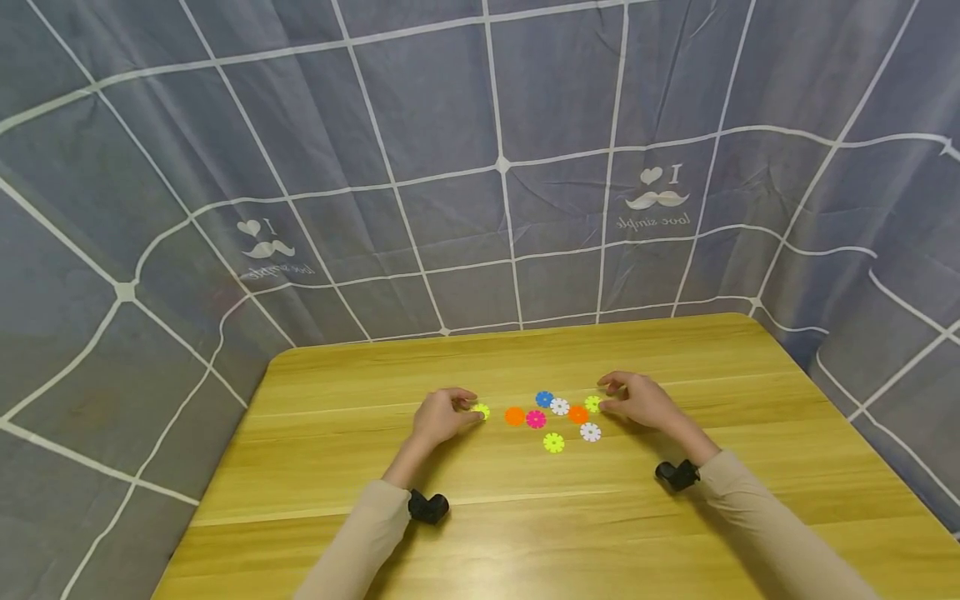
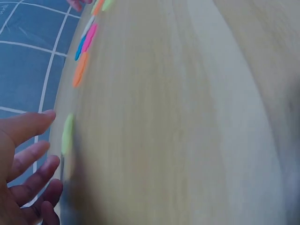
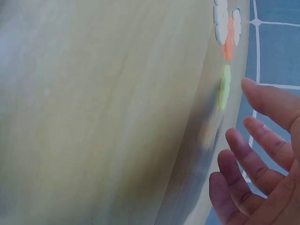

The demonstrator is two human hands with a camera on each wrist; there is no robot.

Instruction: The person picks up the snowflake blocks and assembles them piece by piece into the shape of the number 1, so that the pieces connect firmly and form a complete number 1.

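Observation:
Small notched plastic discs lie flat on the wooden table (image 1: 315, 450). My left hand (image 1: 442, 414) is at the left end of the group, thumb and fingers apart, beside a yellow-green disc (image 1: 482, 412). In the left wrist view that disc (image 2: 68, 134) lies just past the fingertips, with nothing gripped. On the other side my right hand (image 1: 641, 402) hovers with loosely bent fingers near another yellow-green disc (image 1: 593, 404). The right wrist view shows a gap between the thumb and this disc (image 3: 225, 87). Whether either hand touches its disc is unclear from the head view.
Between the hands lie an orange disc (image 1: 514, 416), a pink disc (image 1: 536, 419), a blue disc (image 1: 544, 399), a white disc (image 1: 560, 407) and a second orange disc (image 1: 578, 414). Nearer are another white disc (image 1: 590, 432) and a yellow-green one. A grey curtain (image 1: 450, 217) surrounds the table.

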